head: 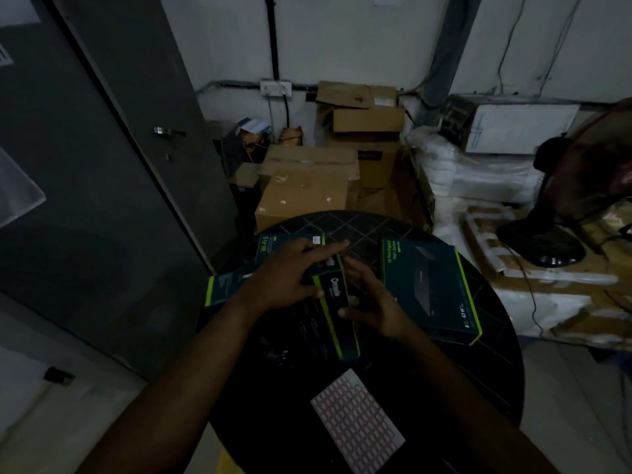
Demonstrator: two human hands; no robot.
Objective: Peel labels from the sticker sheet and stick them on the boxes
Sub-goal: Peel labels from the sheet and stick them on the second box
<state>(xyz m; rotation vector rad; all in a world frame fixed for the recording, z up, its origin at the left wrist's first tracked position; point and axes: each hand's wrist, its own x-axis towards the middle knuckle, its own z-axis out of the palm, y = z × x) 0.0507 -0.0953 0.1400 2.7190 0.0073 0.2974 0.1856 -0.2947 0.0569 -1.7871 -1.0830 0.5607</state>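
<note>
On a round black table (478, 388) lie three dark boxes with green edges. A Wi-Fi box (239, 278) sits at the left, a switch box (434, 285) at the right, and a narrow box (333, 316) in the middle. My left hand (290, 275) rests flat across the top of the middle box, fingers spread. Beside that box's right edge my right hand (372, 302) has its fingers curled against it. Whether a label is under the fingers is hidden. The pink sticker sheet (357, 420) lies near the table's front edge.
Cardboard cartons (307, 186) are stacked behind the table. White wrapped bundles (478, 179) and a black fan (554, 227) stand at the right. A grey door (102, 165) fills the left side. The room is dim.
</note>
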